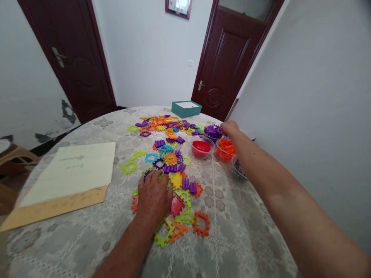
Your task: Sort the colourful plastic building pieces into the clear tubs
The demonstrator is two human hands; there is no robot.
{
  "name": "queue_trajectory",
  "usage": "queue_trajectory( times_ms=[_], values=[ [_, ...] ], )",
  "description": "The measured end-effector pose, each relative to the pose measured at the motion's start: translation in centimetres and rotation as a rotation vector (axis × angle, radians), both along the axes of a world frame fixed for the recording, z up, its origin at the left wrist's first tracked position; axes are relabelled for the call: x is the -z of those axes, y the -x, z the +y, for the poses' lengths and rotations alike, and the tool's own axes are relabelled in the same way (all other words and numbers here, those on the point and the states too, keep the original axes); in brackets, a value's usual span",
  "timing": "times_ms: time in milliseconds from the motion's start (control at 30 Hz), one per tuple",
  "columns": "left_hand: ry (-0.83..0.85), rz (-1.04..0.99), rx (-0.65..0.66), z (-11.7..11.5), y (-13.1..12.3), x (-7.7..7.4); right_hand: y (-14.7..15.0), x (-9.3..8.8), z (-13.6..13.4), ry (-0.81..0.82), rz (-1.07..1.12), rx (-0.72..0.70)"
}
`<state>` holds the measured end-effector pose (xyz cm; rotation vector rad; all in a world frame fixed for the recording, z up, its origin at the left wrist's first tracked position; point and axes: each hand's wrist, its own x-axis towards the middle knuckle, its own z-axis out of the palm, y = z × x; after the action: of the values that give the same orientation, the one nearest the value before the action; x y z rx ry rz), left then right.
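Pressing flat on a cluster of bright plastic building pieces [176, 193], the left hand [153, 197] lies palm down, fingers spread and clamped on nothing, just nearer the person than the bowl of red pieces [202, 148].

Beyond that red bowl, the right hand [230, 128] reaches to the bowl of purple pieces [213, 132], its fingers curled at the rim; whether they grip anything cannot be told. A bowl of orange pieces [224, 150] sits just right of the red bowl, and a teal box [186, 109] stands well beyond it.
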<state>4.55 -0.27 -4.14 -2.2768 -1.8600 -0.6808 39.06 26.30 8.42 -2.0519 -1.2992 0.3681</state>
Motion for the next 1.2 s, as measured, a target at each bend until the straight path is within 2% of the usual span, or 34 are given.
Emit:
queue_trajectory(
  times_ms=[133,200,267,333,400,500,633,767,1000,1067,1200],
  values=[
    [0.006,0.003,0.002,0.0,0.0,0.1,2.0,-0.3,-2.9,-0.042,-0.134,-0.076],
    [0.007,0.008,0.000,-0.1,0.0,0.0,3.9,0.4,-5.6,-0.053,-0.299,-0.225],
    [0.006,0.011,-0.001,-0.1,-0.1,-0.1,6.1,1.7,-8.8,-0.016,-0.504,-0.436],
    [0.003,0.012,0.002,-0.1,-0.1,-0.1,8.1,3.2,-11.9,0.032,-0.642,-0.542],
    [-0.005,0.012,0.003,-0.1,-0.1,-0.1,9.5,4.6,-14.1,0.056,-0.748,-0.548],
    [-0.012,0.013,0.008,0.0,0.0,-0.1,10.3,6.0,-15.4,0.056,-0.819,-0.470],
    [0.002,-0.005,0.021,0.3,0.2,-0.1,9.5,6.5,-14.9,0.071,-0.845,-0.381],
    [0.009,-0.041,0.014,0.4,0.4,-0.2,8.7,6.6,-15.2,0.077,-0.849,-0.356],
    [0.063,-0.062,-0.143,-0.1,0.7,-0.6,8.2,6.9,-18.9,-0.073,-0.687,-0.338],
    [0.102,-0.044,-0.162,-0.1,0.7,-0.7,7.9,7.4,-20.4,-0.114,-0.599,-0.445],
    [0.121,-0.032,-0.105,0.2,0.8,-0.5,7.8,9.4,-23.5,-0.166,-0.340,-0.819]
  ],
)
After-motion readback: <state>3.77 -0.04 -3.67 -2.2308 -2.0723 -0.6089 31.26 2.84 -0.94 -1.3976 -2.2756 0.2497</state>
